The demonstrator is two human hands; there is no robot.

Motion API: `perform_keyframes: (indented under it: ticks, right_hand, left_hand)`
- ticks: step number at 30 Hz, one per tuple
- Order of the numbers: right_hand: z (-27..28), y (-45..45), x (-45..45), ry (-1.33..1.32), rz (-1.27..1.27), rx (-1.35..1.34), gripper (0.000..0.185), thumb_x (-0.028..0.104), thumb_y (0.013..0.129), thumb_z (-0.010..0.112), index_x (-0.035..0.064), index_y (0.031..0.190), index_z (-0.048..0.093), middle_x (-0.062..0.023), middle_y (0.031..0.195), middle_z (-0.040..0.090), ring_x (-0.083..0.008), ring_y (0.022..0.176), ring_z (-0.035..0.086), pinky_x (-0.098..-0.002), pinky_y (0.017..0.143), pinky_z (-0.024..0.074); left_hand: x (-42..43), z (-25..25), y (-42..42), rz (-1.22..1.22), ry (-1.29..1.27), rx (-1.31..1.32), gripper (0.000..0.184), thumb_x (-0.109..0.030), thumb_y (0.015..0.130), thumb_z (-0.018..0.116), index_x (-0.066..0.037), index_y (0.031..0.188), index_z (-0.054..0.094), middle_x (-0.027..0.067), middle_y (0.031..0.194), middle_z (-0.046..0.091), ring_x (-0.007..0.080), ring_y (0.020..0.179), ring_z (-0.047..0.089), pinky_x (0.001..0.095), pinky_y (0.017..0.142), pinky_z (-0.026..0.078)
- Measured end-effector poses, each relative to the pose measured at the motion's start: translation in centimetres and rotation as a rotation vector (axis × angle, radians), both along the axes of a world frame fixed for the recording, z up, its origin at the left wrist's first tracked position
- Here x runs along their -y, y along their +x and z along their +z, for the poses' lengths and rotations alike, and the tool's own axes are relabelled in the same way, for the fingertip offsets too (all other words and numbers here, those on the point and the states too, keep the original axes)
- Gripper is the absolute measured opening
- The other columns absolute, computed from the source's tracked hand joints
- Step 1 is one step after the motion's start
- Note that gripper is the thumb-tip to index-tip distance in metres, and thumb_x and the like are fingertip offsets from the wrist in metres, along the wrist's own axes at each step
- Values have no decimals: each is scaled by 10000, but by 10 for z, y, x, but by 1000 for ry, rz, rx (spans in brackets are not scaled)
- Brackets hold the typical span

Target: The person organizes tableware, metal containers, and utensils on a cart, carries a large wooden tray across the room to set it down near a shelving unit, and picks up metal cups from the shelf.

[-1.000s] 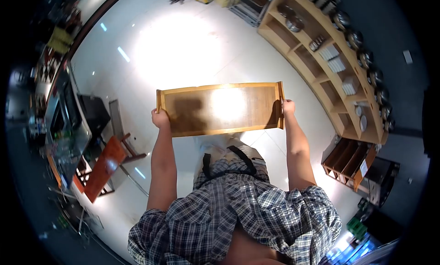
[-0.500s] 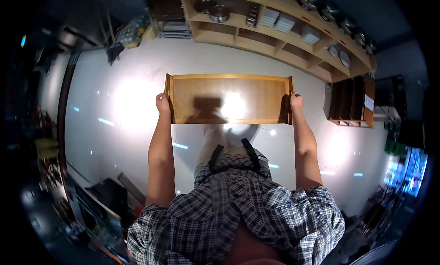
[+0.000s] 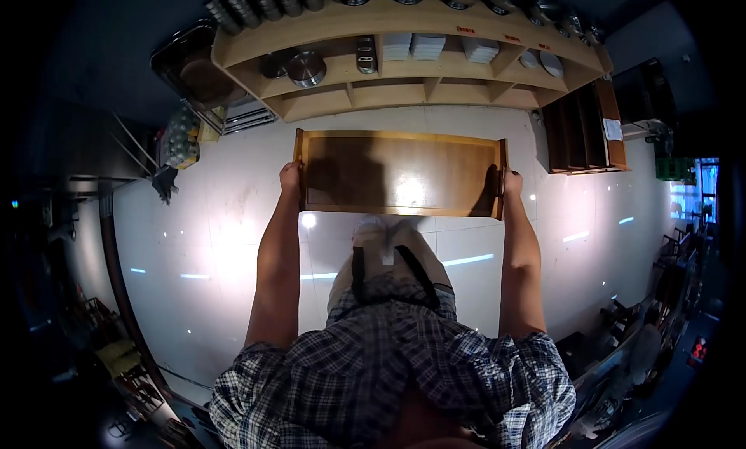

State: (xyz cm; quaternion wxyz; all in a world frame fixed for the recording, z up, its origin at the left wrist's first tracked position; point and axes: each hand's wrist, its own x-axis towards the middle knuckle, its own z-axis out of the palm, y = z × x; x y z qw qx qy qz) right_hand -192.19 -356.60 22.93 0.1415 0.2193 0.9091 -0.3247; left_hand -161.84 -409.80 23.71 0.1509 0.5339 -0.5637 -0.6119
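A long wooden tray (image 3: 443,173) with raised ends is held level in front of my body, over the floor. My left hand (image 3: 291,177) grips its left end, fingers wrapped at the end board. At the opposite end board, my right hand (image 3: 512,182) is closed on the tray. Dark shadows and a bright light reflection lie across the tray's flat surface, which carries nothing.
Beyond the tray stands a long light-wood shelf (image 3: 388,97) with metal pans (image 3: 306,68), white dishes (image 3: 428,46) and steel bowls on top. A dark wooden rack (image 3: 575,130) is at its right. Bagged items (image 3: 180,138) stand at the left. Chairs are at lower right.
The view has turned to the right, so the long shelf has swung from the right side to straight ahead and come closer. Both hands have kept hold of the tray.
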Motion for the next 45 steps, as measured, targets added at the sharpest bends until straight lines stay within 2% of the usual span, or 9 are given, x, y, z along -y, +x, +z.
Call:
perform_keyframes:
  ticks: [8, 12, 23, 29, 32, 37, 38, 41, 45]
  right_hand:
    - [-64, -87, -6, -214, 7, -52, 363, 272, 827, 538, -56, 961, 611, -83, 747, 610, -172, 621, 554, -320, 582, 445]
    - [-78, -124, 7, -332, 30, -14, 345, 263, 818, 550, -53, 941, 617, -78, 708, 597, -168, 567, 522, -314, 535, 430]
    - [-135, -169, -8, -233, -14, 43, 328, 275, 791, 580, -37, 882, 625, -78, 669, 591, -169, 536, 523, -302, 483, 410]
    - [-138, -159, -5, -330, 208, -96, 539, 316, 775, 610, -14, 1186, 497, -215, 1163, 539, -298, 1094, 516, -333, 926, 397]
    - [-99, -138, 17, 117, 434, -46, 548, 255, 755, 598, -1, 1222, 468, -245, 1236, 473, -354, 1185, 424, -369, 997, 350]
    - [-3, -61, 78, 308, 629, 66, 340, 138, 821, 489, 17, 1139, 491, -199, 1171, 488, -339, 1065, 485, -404, 892, 411]
    - [-96, -43, 51, 617, 957, -296, 251, 121, 861, 437, 34, 1086, 506, -194, 1101, 526, -337, 1004, 517, -410, 843, 428]
    - [-87, 19, 64, -23, 636, -198, 322, 103, 779, 548, 40, 1094, 540, -213, 1087, 562, -361, 996, 542, -416, 873, 435]
    - [-87, 84, 102, -43, 460, -1, 341, 87, 705, 540, 50, 1040, 596, -201, 971, 602, -332, 905, 577, -381, 829, 460]
  left_hand:
    - [6, -43, -65, 164, 133, -7, 171, -213, 794, 583, -114, 662, 541, -28, 529, 435, 98, 378, 337, 255, 347, 241]
    - [7, -61, -81, 97, 203, 24, 169, -160, 792, 491, -31, 865, 573, 74, 764, 567, 200, 636, 533, 339, 567, 448]
    - [-28, -82, -112, 93, 310, 108, 218, -181, 798, 479, -39, 935, 571, 87, 796, 575, 207, 749, 561, 340, 656, 466]
    - [-50, -46, -139, -37, 366, 144, 253, -235, 800, 541, -50, 964, 593, 52, 757, 591, 195, 683, 569, 322, 674, 436]
    - [-10, -170, -97, -1202, -970, 931, 251, -244, 829, 515, -45, 941, 618, 107, 825, 640, 260, 755, 618, 363, 667, 466]
    - [-63, -99, -99, -472, -607, 504, 203, -205, 807, 505, -59, 867, 632, 187, 842, 630, 346, 805, 608, 425, 712, 489]
    - [-67, -104, -90, -454, -610, 501, 203, -205, 807, 505, -59, 867, 632, 187, 842, 630, 346, 805, 608, 425, 712, 489]
    - [-86, -122, -69, -266, -524, 131, 164, -88, 739, 573, -44, 893, 603, 175, 836, 618, 321, 821, 601, 380, 755, 483]
    - [-98, -110, -48, -234, -417, 30, 183, -48, 718, 579, -32, 899, 597, 150, 926, 602, 284, 898, 581, 349, 805, 461]
